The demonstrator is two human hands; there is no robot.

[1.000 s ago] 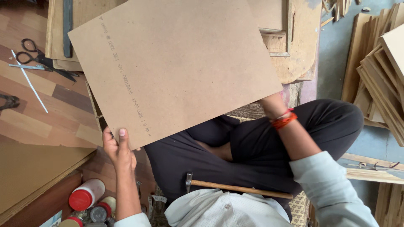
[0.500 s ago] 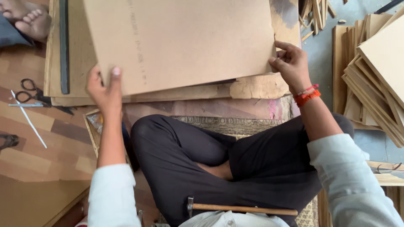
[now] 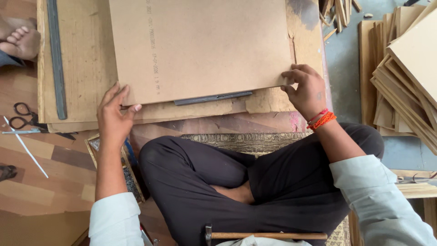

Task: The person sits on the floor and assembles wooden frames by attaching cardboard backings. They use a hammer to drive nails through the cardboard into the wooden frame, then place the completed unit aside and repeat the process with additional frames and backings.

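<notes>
A large brown hardboard sheet (image 3: pixel 205 45) lies flat on a bigger worn board (image 3: pixel 82 68) in front of my crossed legs. My left hand (image 3: pixel 114 116) rests at the sheet's near left corner, fingers spread on it. My right hand (image 3: pixel 307 89), with red thread bands at the wrist, pinches the sheet's near right corner. A dark metal strip (image 3: pixel 213 98) peeks out from under the sheet's near edge, between my hands.
A long grey metal ruler (image 3: pixel 57 59) lies on the worn board at left. Scissors (image 3: pixel 22 120) and a thin white stick (image 3: pixel 25 146) lie on the floor. Another person's bare foot (image 3: pixel 20 41) is at top left. Stacked boards (image 3: pixel 405 77) stand right. A hammer (image 3: pixel 266 235) lies on my lap.
The sheet came down from being held up and tilted to lying flat on the worn board. Both hands followed it forward and now sit at its near corners.
</notes>
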